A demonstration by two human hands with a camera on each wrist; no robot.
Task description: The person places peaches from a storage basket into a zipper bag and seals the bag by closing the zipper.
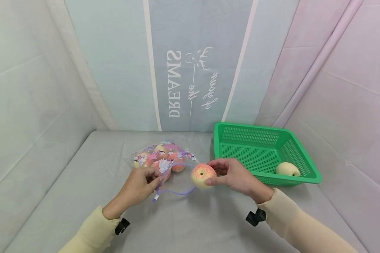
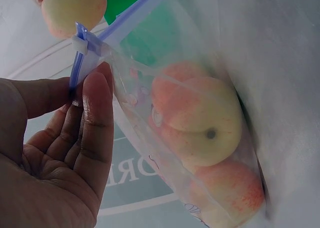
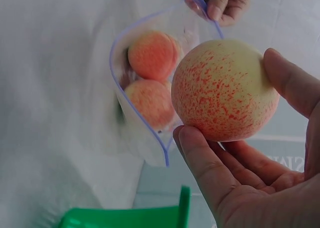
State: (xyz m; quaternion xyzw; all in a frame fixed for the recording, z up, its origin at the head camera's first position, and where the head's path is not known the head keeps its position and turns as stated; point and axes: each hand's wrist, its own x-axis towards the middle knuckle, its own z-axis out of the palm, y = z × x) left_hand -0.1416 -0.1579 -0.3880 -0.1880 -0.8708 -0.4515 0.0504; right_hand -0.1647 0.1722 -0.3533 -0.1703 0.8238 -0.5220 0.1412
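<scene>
- The right grip [image 1: 232, 175] holds one peach [image 1: 200, 176], near the mouth of the bag [image 1: 163, 165].
- The left grip [image 1: 141, 185] pinches the bag's rim.
- The peach is probably light and firm; better to hold around its sides.

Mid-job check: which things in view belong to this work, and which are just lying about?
Part of the work, by the look of it:
peach, held in the right hand
open zip bag, pinched by the left hand
peaches inside it
green basket and pale fruit in it, probably

Just surroundings:
printed cloth behind
grey tabletop
</scene>
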